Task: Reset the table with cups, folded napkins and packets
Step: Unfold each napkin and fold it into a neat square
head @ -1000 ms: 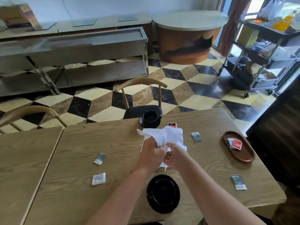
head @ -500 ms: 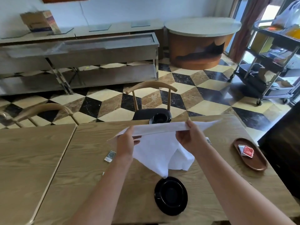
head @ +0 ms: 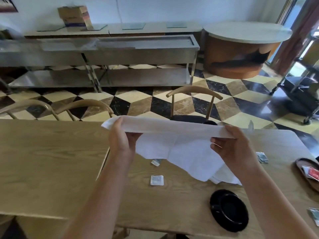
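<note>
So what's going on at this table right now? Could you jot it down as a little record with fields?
activity: folding a white napkin held above the wooden table
left hand: grips the napkin's left end
right hand: grips the napkin's right end
napkin state: top edge stretched taut, the rest hanging down to the table
black saucer: near table edge, empty
packets: a white packet lies loose on the table
wooden tray: at right, holds a red packet

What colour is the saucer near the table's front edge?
Glossy black saucer, clearest in the head view.
</note>
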Demonstrator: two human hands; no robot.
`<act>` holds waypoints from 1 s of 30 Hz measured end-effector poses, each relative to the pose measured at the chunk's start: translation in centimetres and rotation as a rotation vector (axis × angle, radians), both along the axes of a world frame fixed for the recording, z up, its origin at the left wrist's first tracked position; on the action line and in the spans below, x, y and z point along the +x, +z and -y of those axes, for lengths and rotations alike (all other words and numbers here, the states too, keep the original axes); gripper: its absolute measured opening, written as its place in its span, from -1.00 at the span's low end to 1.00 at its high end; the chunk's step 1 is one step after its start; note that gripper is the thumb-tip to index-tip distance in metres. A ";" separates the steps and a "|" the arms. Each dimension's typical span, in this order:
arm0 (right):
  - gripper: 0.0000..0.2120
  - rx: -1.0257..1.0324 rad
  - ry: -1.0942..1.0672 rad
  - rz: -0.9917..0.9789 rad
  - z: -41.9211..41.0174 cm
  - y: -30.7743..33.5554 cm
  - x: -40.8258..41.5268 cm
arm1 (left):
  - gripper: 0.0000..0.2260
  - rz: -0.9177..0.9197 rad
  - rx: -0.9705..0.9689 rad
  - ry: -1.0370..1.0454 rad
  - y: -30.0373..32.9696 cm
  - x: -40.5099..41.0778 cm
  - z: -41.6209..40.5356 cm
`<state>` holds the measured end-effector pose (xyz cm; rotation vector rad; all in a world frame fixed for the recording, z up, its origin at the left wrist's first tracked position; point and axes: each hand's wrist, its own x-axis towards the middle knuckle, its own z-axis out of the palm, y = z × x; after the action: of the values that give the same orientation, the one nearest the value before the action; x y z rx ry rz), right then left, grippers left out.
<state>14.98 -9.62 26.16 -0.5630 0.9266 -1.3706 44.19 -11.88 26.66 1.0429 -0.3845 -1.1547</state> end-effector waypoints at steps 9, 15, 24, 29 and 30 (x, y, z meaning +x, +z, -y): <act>-0.65 0.198 -0.231 -0.128 3.6 -3.1 7.9 | -0.82 0.121 0.196 -0.217 -1.8 11.2 4.4; -0.62 0.342 -0.298 -0.301 11.7 -3.8 11.0 | -0.77 0.148 0.302 -0.260 -3.1 13.3 11.4; -0.92 0.186 -0.266 -0.223 18.8 -0.9 11.6 | -0.65 -0.254 0.009 -0.212 -1.7 15.4 17.0; -0.93 0.196 -0.231 -0.153 16.8 -2.7 12.8 | -0.71 -0.254 0.018 -0.202 -3.3 16.6 15.4; -0.92 0.225 -0.228 -0.158 15.9 -3.6 13.0 | -0.77 -0.247 0.090 -0.191 -4.4 16.7 14.8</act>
<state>27.97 -25.56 22.56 -0.4070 1.2867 -1.4139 60.93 -26.64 22.25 0.9417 -0.2416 -1.4654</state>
